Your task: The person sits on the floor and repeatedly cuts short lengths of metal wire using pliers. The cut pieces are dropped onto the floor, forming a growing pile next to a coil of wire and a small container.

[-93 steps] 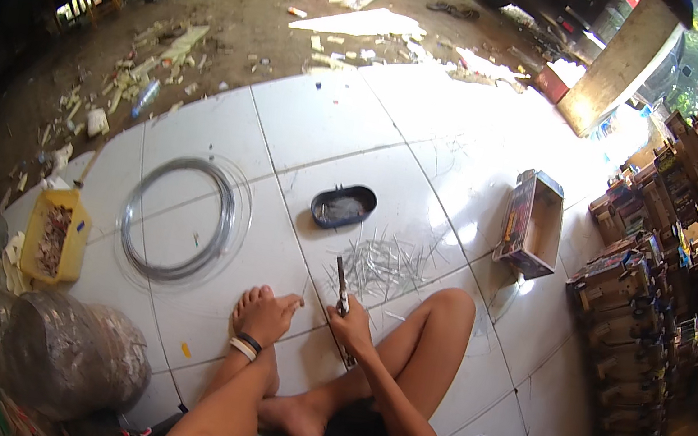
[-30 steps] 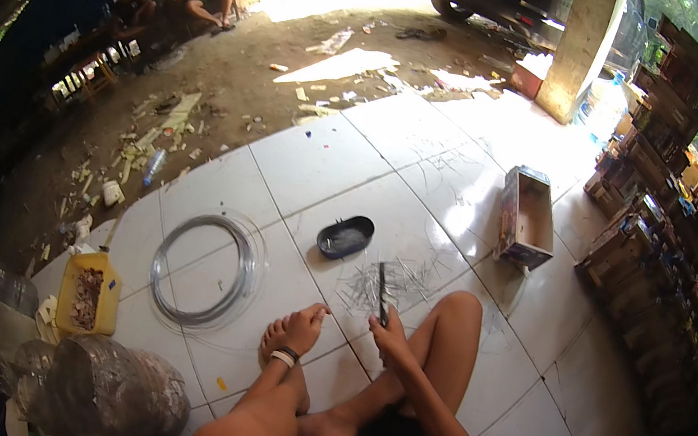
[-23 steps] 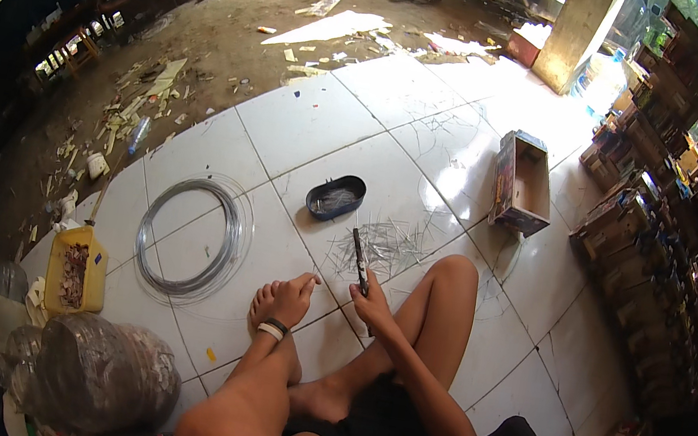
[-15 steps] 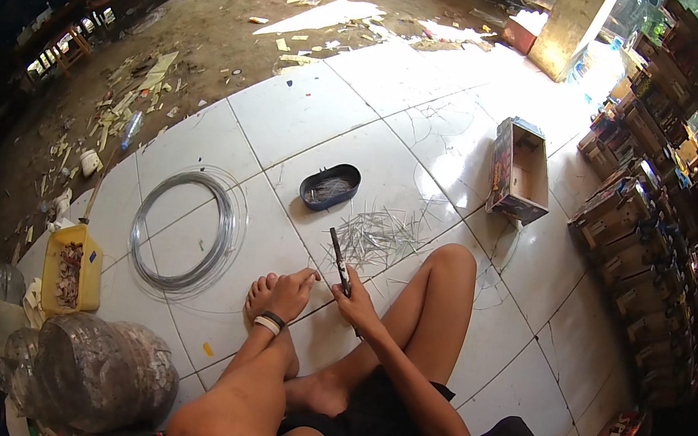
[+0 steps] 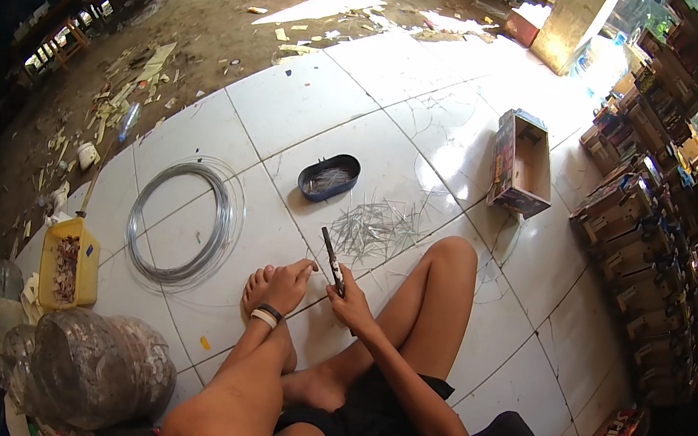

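Note:
My right hand (image 5: 350, 308) is wrapped round a pair of dark pliers (image 5: 330, 253), whose narrow end points up and away from me. My left hand (image 5: 290, 289), with dark and pale bands at the wrist, rests beside my bare foot (image 5: 254, 288). Its fingers are drawn together; whatever may be between them is too small to make out. Just beyond the pliers lies a loose pile of short cut wire pieces (image 5: 373, 229). A dark oval tin (image 5: 306, 192) holding more thin wire pieces stands behind it. To the left, a coil of silvery wire (image 5: 144, 257) lies flat on the tiles.
An open cardboard box (image 5: 535, 204) stands at the right, near stacked boxes (image 5: 639, 229). A yellow tub (image 5: 90, 277) with scraps and a large cloudy plastic container (image 5: 102, 366) sit at the left. Littered dirt ground borders the tiles; two people sit at the far left.
The pliers have shifted slightly left and stand a little more upright. My left hand has moved only slightly. The whole view has tilted a little.

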